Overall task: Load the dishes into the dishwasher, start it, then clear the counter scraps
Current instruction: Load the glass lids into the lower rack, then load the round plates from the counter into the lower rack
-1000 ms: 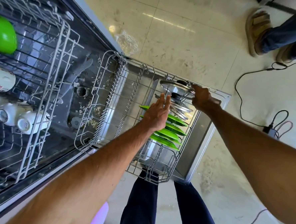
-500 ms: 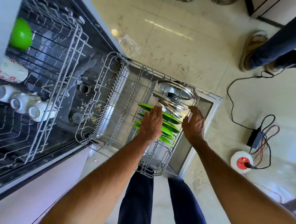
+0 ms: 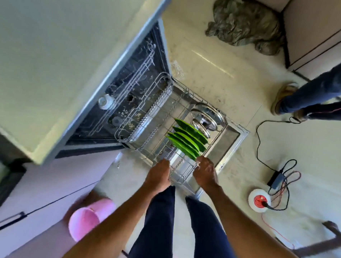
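The dishwasher stands open under the pale counter on the left. A small white cup sits deep inside it. Down by the cupboard is a round pink thing; what it is cannot be told.

Next comes the bottom rack. It is pulled all the way out and rests on the open door. A row of green plates stands on edge in it. Just behind the plates stand some shiny steel lids.

The person's left hand is at the near edge of the rack. The right hand is at that edge too, just beside the nearest green plate. Both hands are blurry, so it cannot be told if they grip the wire or only touch it. Neither hand carries a dish.

The rack is stiff wire and most likely rolls on small wheels. With plates and lids in it, it is probably a bit heavy. The best place to hold it looks like the front wire, one hand on each side, so it slides in straight. A hard shove could make the lids tip and clatter.

On the right, on the floor, a round white plug box lies with its cords. Another person's legs stand farther back.
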